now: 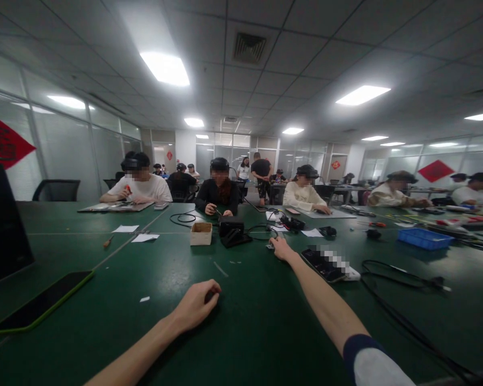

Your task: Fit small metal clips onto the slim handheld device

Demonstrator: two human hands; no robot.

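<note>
Two bare hands over a green table [165,265], viewed from the head. The right hand [285,250] extends forward, its fingers bent down at a small greyish item [270,246], which lies at the fingertips, to the right of the open box [201,235] and the black device [231,230]. The item is too small to identify, and whether the fingers are closed on it or merely touch it cannot be told. The left hand [197,305] rests nearer the wearer, fingers loosely curled; nothing shows in them, though the palm is hidden. For good handling, a light pinch with thumb and forefinger on the item's edges would seem best, with the wrist kept low and steady. The forearm passes close to the dark handset [317,264], so lifting slightly before drawing back should avoid brushing it or the black cable [380,305].
</note>
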